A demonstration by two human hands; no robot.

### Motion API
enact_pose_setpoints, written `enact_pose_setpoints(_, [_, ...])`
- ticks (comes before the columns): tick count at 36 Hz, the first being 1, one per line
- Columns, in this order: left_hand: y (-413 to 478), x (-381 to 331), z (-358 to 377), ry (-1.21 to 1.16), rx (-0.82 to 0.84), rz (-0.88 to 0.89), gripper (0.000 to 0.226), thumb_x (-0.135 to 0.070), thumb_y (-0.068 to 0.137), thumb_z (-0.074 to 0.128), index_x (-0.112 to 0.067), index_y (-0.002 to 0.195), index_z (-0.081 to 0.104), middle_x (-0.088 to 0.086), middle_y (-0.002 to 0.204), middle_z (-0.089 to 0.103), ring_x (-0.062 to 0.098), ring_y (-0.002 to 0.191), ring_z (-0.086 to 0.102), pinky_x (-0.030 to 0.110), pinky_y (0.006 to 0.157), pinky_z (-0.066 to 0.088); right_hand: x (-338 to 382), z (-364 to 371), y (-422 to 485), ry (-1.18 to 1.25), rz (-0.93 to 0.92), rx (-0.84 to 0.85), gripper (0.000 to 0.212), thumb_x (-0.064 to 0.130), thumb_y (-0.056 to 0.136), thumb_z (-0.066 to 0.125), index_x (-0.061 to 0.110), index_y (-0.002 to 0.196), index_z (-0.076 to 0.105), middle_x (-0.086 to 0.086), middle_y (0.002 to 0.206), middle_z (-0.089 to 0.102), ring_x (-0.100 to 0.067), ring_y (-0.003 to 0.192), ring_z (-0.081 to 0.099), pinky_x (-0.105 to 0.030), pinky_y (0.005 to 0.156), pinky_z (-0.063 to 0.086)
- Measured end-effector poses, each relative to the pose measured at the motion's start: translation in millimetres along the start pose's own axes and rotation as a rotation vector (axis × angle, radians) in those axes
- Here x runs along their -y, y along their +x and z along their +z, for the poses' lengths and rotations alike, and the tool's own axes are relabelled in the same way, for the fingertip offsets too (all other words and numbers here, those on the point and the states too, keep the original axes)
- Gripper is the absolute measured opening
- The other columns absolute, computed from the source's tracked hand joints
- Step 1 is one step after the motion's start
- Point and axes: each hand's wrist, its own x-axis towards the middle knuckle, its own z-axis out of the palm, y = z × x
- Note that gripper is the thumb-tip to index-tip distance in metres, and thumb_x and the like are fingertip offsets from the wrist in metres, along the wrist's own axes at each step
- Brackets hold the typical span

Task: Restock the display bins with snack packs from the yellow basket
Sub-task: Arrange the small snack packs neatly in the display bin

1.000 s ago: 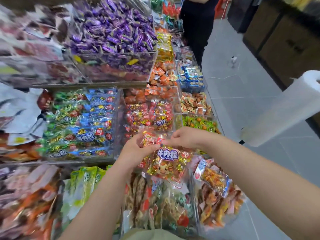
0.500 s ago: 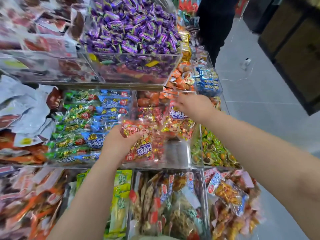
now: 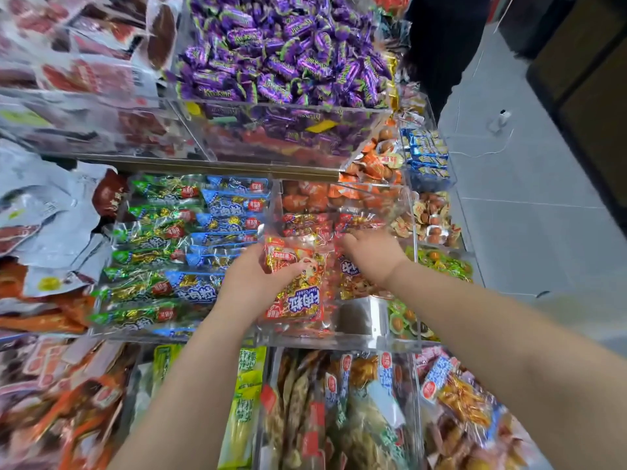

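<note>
Acrylic display bin (image 3: 373, 342), middle tier: our left hand (image 3: 249, 283) holds a red snack pack (image 3: 300, 301) inside it, thumb and fingers pinching one end. Our right hand (image 3: 375, 257) sits on a second pack (image 3: 353, 278); finger state we can't tell. Packs look light, crinkly, slippery film, so we'd grip seam edges.

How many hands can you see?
2. The left hand grips a red clear-plastic snack pack over the clear plastic bin; the right hand reaches into that bin beside it. The dark-clothed person behind shows no hands.
</note>
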Motion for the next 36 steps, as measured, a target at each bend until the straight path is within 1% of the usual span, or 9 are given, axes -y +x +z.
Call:
enact_pose_setpoints(3, [1, 4, 2, 0.004, 0.03, -0.024, 0.057, -0.058, 0.071, 0.075, -0.031, 0.118, 0.057, -0.012, 0.104, 0.067, 0.014, 0.094, 0.065, 0.039, 0.082, 0.055, -3, 10, -6, 0.065, 0.007, 0.028, 0.02, 0.025, 0.095, 0.046, 0.011, 0.11, 0.045, -0.005, 0.086, 0.06, -0.026, 0.07, 0.057, -0.031, 0.051, 0.031])
enact_pose_setpoints(6, [1, 8, 4, -0.041, 0.058, -0.009, 0.051, -0.054, 0.072, 0.076, -0.032, 0.115, 0.059, -0.012, 0.102, 0.07, 0.014, 0.093, 0.067, 0.044, 0.087, 0.055, -10, 0, -8, 0.07, -0.029, 0.107, 0.049, 0.058, 0.086, 0.052, 0.014, 0.106, 0.042, 0.006, 0.065, 0.04, -0.02, 0.056, 0.046, -0.027, 0.044, 0.03])
enact_pose_setpoints(12, [1, 11, 6, -0.054, 0.064, -0.014, 0.044, -0.059, 0.069, 0.075, -0.035, 0.104, 0.061, -0.011, 0.092, 0.072, 0.016, 0.082, 0.069, 0.039, 0.07, 0.057, -24, -54, 16, -0.069, -0.083, 0.0, 0.056, 0.053, 0.08, 0.063, 0.01, 0.111, 0.047, -0.001, 0.068, 0.051, -0.027, 0.061, 0.054, -0.027, 0.043, 0.03])
enact_pose_setpoints(16, [-4, 10, 5, -0.053, 0.055, 0.0, 0.034, -0.062, 0.067, 0.073, -0.04, 0.09, 0.06, -0.017, 0.077, 0.071, 0.003, 0.058, 0.061, 0.022, 0.043, 0.04, -15, -72, 29, -0.213, -0.139, 0.114, 0.041, 0.028, 0.087, 0.063, 0.011, 0.12, 0.046, 0.003, 0.069, 0.048, -0.022, 0.059, 0.047, -0.03, 0.042, 0.032])
enact_pose_setpoints(21, [-3, 12, 5, -0.056, 0.052, -0.011, 0.026, -0.054, 0.072, 0.076, -0.04, 0.085, 0.058, -0.017, 0.077, 0.07, 0.0, 0.053, 0.059, 0.018, 0.041, 0.038, 3, -64, 39, -0.241, -0.248, 0.228, 0.046, 0.027, 0.087, 0.064, 0.013, 0.128, 0.045, 0.004, 0.065, 0.042, -0.019, 0.058, 0.047, -0.029, 0.042, 0.031])
enact_pose_setpoints(25, [-2, 17, 6, -0.049, 0.054, -0.017, 0.03, -0.053, 0.073, 0.076, -0.038, 0.092, 0.059, -0.016, 0.085, 0.071, 0.006, 0.069, 0.067, 0.027, 0.055, 0.052, 8, -32, 33, -0.081, -0.236, 0.218, 0.041, 0.014, 0.088, 0.058, 0.011, 0.125, 0.042, -0.006, 0.094, 0.059, -0.025, 0.08, 0.058, -0.033, 0.054, 0.043])
enact_pose_setpoints(28, [-2, 20, 7, -0.055, 0.051, -0.03, 0.041, -0.053, 0.072, 0.076, -0.037, 0.105, 0.06, -0.016, 0.09, 0.07, 0.008, 0.082, 0.069, 0.031, 0.068, 0.057, 6, -4, 21, 0.028, -0.157, 0.203, 0.048, 0.009, 0.084, 0.06, 0.014, 0.128, 0.04, -0.009, 0.121, 0.052, -0.027, 0.105, 0.053, -0.037, 0.081, 0.049])
enact_pose_setpoints(30, [-2, 22, 7, -0.066, 0.065, -0.038, 0.046, -0.053, 0.072, 0.077, -0.035, 0.11, 0.059, -0.014, 0.093, 0.071, 0.008, 0.084, 0.069, 0.032, 0.071, 0.059, 1, 13, 13, -0.018, -0.113, 0.223, 0.056, 0.014, 0.084, 0.058, 0.019, 0.134, 0.033, -0.009, 0.133, 0.038, -0.028, 0.119, 0.04, -0.039, 0.098, 0.04])
enact_pose_setpoints(36, [-2, 24, 10, -0.059, 0.074, -0.045, 0.063, -0.053, 0.072, 0.076, -0.03, 0.126, 0.055, -0.013, 0.105, 0.068, 0.011, 0.095, 0.066, 0.039, 0.084, 0.057, -1, 40, -3, -0.121, 0.043, 0.28, 0.078, 0.022, 0.088, 0.049, 0.025, 0.148, -0.001, -0.009, 0.15, 0.009, -0.032, 0.137, 0.012, -0.048, 0.114, 0.011])
